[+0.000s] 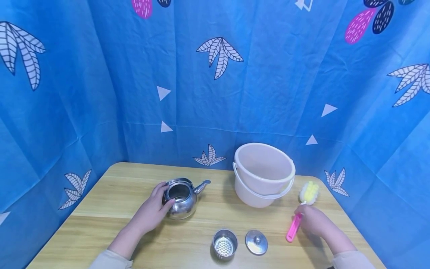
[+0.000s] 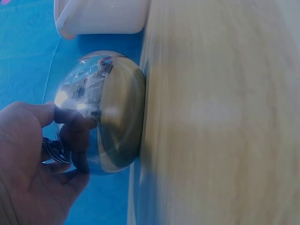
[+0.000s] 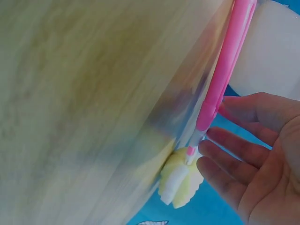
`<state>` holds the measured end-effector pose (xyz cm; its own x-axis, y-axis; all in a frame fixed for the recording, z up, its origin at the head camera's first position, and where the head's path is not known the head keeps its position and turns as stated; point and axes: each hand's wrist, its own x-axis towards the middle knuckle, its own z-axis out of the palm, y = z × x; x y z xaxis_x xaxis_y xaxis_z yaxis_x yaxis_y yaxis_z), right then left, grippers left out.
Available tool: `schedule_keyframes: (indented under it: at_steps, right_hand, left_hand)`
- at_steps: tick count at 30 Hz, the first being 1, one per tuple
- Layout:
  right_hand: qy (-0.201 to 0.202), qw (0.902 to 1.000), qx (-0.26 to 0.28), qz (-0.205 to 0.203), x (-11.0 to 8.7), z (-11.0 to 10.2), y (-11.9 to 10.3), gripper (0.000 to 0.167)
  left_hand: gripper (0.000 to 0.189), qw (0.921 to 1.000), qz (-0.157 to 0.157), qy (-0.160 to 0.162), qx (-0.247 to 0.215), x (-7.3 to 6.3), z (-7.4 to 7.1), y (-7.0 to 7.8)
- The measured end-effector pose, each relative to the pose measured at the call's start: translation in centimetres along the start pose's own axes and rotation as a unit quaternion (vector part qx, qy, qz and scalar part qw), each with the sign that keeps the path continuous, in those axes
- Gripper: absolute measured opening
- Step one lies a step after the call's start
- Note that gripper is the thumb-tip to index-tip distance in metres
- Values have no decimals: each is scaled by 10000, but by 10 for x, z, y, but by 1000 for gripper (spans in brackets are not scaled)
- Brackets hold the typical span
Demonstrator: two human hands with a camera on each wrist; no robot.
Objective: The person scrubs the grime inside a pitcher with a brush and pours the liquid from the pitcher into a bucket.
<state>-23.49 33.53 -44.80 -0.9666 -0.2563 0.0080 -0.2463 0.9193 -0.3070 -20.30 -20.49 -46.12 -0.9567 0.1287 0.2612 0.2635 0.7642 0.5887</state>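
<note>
At the table's left side, my left hand (image 1: pixel 154 208) holds a shiny metal teapot (image 1: pixel 183 207), lidless, its spout pointing right. The left wrist view shows thumb and fingers spread around the upper part of the teapot (image 2: pixel 117 112). On the right, my right hand (image 1: pixel 314 220) is at the neck of a sponge brush with a pink handle (image 1: pixel 294 228) and a yellow-and-white head (image 1: pixel 309 192). In the right wrist view the fingertips of my right hand (image 3: pixel 262 154) meet the pink handle (image 3: pixel 225 70) and neck, fingers loosely extended. The brush lies along the tabletop.
A white bucket (image 1: pixel 246 190) with its bail handle lowered stands at the back right. A perforated metal strainer cup (image 1: pixel 224 246) and a round metal lid (image 1: pixel 256 242) lie near the front middle. Blue patterned cloth (image 1: pixel 208 104) surrounds the wooden table (image 1: pixel 134 179).
</note>
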Motion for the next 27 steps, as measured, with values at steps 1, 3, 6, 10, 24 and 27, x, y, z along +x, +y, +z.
schedule_keyframes:
  at_steps: [1, 3, 6, 10, 24, 27]
  right_hand:
    - [2, 10000, -21, -14, 0, 0, 1, 19]
    - [15, 10000, -71, -20, 1, 1, 1, 19]
    - [40, 9998, -167, -54, 2, 2, 3, 18]
    - [33, 9993, -329, -148, 4, 3, 5, 13]
    - [644, 9813, -1331, -1230, 4, 14, 11, 38]
    - [686, 9791, -1373, -1335, 5, 17, 12, 41]
  left_hand:
    - [60, 10000, -3, 6, -1, 0, 0, 0]
    - [60, 10000, -2, 11, 17, 0, 0, -1]
    - [60, 10000, -1, 15, 22, 0, 0, -1]
    - [61, 10000, -13, -19, 10, 0, 0, 0]
    - [72, 10000, -18, -71, 57, 2, 1, 0]
    - [74, 9999, -50, -70, 55, 1, 1, 0]
